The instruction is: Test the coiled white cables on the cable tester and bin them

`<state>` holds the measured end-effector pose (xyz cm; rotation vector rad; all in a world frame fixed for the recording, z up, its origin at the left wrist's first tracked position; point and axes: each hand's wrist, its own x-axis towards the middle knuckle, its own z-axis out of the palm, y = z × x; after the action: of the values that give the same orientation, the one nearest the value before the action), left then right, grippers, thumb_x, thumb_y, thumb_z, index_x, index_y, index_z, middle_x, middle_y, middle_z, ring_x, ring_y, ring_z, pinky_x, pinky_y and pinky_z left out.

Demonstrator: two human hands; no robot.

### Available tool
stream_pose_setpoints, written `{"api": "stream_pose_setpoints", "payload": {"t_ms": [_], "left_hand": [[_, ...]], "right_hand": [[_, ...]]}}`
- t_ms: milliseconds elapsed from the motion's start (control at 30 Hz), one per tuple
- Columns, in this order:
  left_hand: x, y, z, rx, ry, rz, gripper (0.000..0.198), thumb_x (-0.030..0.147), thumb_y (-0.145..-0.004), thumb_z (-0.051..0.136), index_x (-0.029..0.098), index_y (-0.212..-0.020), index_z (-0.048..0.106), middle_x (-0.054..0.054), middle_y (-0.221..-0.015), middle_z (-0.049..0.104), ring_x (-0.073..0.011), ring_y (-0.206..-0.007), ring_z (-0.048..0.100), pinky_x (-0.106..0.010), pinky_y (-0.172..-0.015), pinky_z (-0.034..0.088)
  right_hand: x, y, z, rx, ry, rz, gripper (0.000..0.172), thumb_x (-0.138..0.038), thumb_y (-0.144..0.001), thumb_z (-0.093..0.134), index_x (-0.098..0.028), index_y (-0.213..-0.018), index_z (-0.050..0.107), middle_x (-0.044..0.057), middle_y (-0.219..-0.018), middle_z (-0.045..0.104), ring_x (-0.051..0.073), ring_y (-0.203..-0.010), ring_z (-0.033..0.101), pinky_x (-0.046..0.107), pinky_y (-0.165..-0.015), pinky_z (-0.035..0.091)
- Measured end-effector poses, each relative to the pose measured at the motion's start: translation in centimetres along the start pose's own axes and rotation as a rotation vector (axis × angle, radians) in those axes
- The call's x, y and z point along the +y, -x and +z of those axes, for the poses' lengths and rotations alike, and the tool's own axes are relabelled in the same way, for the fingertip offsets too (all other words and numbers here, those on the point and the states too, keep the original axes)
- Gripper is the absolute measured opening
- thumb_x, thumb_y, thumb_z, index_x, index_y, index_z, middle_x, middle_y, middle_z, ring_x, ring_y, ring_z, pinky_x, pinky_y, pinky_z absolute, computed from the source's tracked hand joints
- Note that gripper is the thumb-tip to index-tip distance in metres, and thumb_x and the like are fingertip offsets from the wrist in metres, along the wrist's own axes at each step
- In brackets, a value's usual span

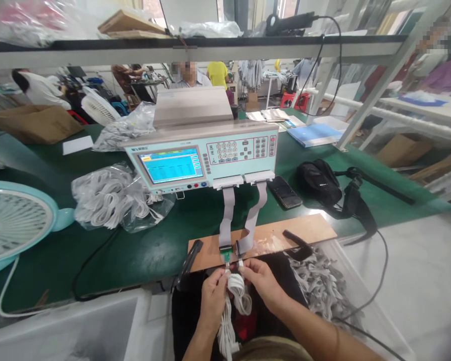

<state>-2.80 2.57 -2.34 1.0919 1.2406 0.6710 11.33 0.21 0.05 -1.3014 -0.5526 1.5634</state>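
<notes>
A white cable (236, 284), coiled in loops, hangs between my two hands at the table's front edge. My left hand (213, 297) pinches one plug end against a small green circuit board (226, 254). My right hand (262, 280) grips the other plug end at a second connector (240, 253) beside it. Another white cable bundle (227, 328) dangles under my left hand; whether that hand holds it I cannot tell. Two grey ribbon cables (227, 213) run from these connectors up to a tester (240, 150) with a lit blue screen. How deep the plugs sit is unclear.
A wooden board (274, 238) lies along the table edge under the connectors. Bagged white cables (105, 198) and a light-blue fan (18, 223) are on the left. A phone (284, 192) and black bag (318, 181) lie right. Grey cables fill a bin (383, 306). People work behind.
</notes>
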Motion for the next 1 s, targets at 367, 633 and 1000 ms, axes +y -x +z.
{"api": "stream_pose_setpoints", "payload": {"t_ms": [367, 633, 1000], "left_hand": [[0.8, 0.6, 0.9, 0.053, 0.133, -0.07, 0.04, 0.046, -0.076, 0.057, 0.006, -0.084, 0.059, -0.001, -0.065, 0.045, -0.008, -0.059, 0.038, -0.018, -0.052, 0.033], [0.2, 0.5, 1.4, 0.11, 0.244, -0.046, 0.035, 0.041, -0.075, 0.061, 0.007, -0.083, 0.059, -0.003, -0.072, 0.05, -0.0098, -0.068, 0.043, -0.019, -0.062, 0.038], [0.3, 0.4, 1.3, 0.096, 0.032, -0.056, 0.048, 0.054, -0.077, 0.052, 0.007, -0.072, 0.051, -0.004, -0.067, 0.044, -0.0093, -0.063, 0.036, -0.019, -0.056, 0.034]], "right_hand": [[0.2, -0.1, -0.1, -0.015, -0.017, -0.01, 0.042, -0.045, -0.068, 0.064, -0.007, -0.069, 0.048, 0.001, -0.06, 0.043, 0.006, -0.056, 0.034, 0.02, -0.056, 0.026], [0.3, -0.3, -0.2, -0.024, -0.026, -0.003, 0.043, -0.046, -0.067, 0.065, -0.006, -0.072, 0.052, 0.002, -0.062, 0.045, 0.006, -0.056, 0.035, 0.02, -0.056, 0.026], [-0.7, 0.2, 0.3, -0.035, -0.051, 0.03, 0.048, -0.051, -0.064, 0.066, -0.005, -0.074, 0.054, 0.003, -0.065, 0.046, 0.006, -0.058, 0.035, 0.019, -0.056, 0.027]]}}
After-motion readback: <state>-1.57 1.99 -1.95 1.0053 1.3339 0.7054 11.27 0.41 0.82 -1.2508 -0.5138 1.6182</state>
